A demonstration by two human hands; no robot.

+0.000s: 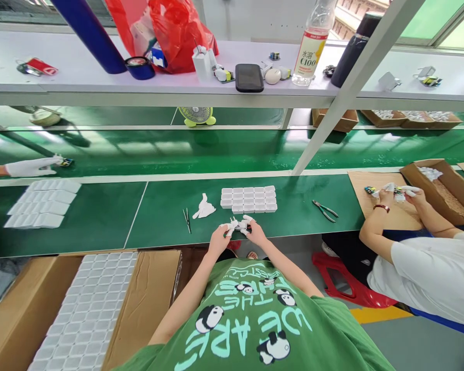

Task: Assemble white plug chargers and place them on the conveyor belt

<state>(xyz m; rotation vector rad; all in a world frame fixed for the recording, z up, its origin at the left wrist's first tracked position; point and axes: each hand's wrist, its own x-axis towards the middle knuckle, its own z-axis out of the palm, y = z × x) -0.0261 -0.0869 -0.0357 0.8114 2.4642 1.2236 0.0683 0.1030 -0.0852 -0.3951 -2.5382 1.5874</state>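
My left hand and my right hand meet at the near edge of the green bench, their fingertips in white covers. Between them they grip a small white power adapter casing, with what look like prongs sticking up on its left side. Its inside is too small to make out. Just beyond my hands stands a block of white casings in rows. To the left lie a crumpled white glove or cloth and a pair of tweezers. Pliers with green handles rest on the right.
At left, a co-worker's gloved hand touches a small circuit board. Another person's hands handle parts at right, beside a cardboard box. A carton of white casings stands below left. A slanted post rises beyond the bench.
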